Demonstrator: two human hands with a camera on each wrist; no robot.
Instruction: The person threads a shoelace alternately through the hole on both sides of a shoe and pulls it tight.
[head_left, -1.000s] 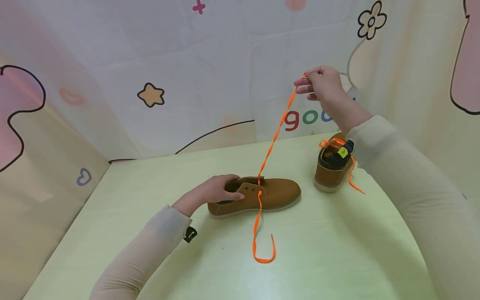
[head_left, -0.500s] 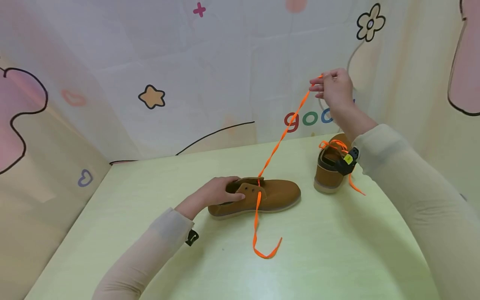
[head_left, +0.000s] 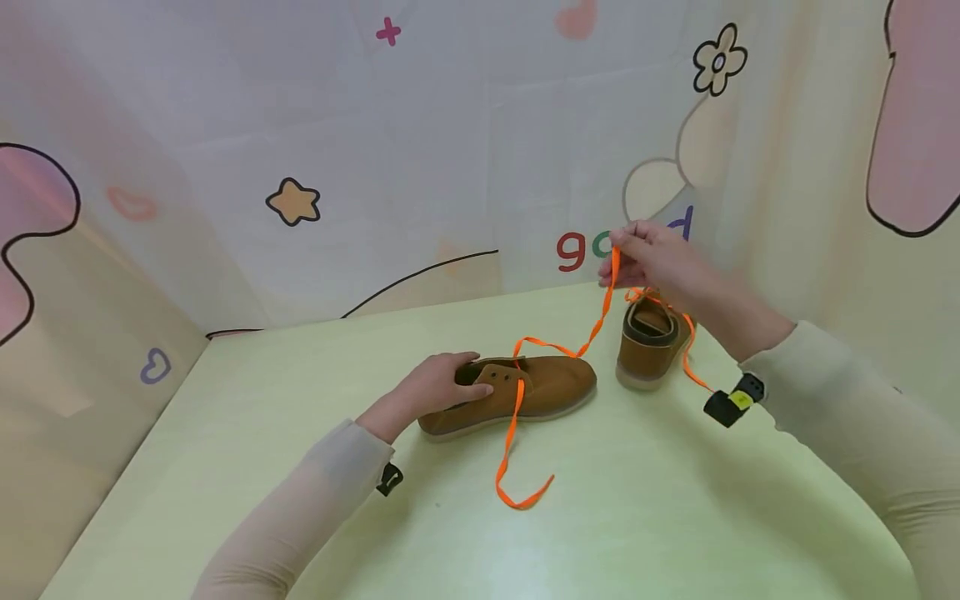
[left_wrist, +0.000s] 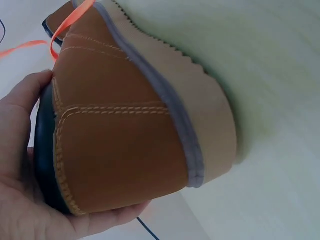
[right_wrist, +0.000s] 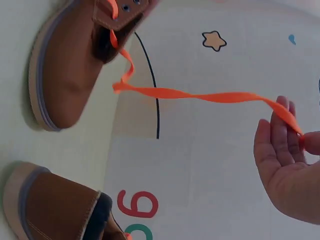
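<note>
A brown shoe (head_left: 558, 383) lies with its toe to the right in the head view. My left hand (head_left: 438, 387) grips it around the heel opening, thumb on the near side; the left wrist view shows the heel (left_wrist: 115, 155) within that hand. An orange shoelace (head_left: 600, 321) passes through the eyelets near the toe. Above and to the right, my right hand (head_left: 656, 262) pinches one lace end between thumb and fingers. That stretch hangs slack and dips behind the toe. The other end trails on the table in front of the shoe.
A second brown shoe (head_left: 645, 358), with orange lace in it, stands at the right, its heel facing me, partly behind my right forearm. The pale green table (head_left: 300, 375) meets a printed curtain (head_left: 420, 150) at the back.
My right hand has come down from high up, first drifting right, and the lace has gone from taut to slack. My left hand stays on the shoe.
</note>
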